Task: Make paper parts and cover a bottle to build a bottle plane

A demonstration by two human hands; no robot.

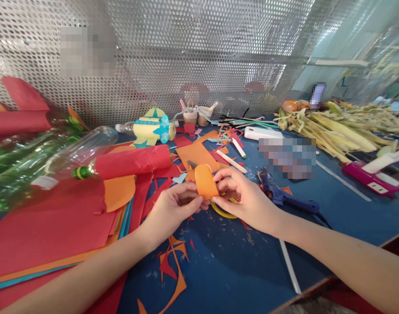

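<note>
Between my two hands is a small orange piece of paper [206, 183], curved or folded over at its top. My left hand [175, 203] pinches its lower left edge with thumb and fingers. On the other side, my right hand [240, 196] grips the right edge with its fingertips. Scissors with yellow handles [223, 211] lie partly hidden behind the paper and my right hand. A plastic bottle wrapped in red paper [134, 162] rests to the left, near an orange rounded cutout [120, 192]. A larger orange sheet [194, 153] lies just beyond my hands.
Stacked coloured paper [55, 226] and clear bottles [83, 146] fill the left. A blue glue gun [289, 198] lies right of my hand, with dried corn husks [343, 126] beyond. Paper scraps [176, 266] are strewn in front. A perforated metal panel [192, 48] closes off the back.
</note>
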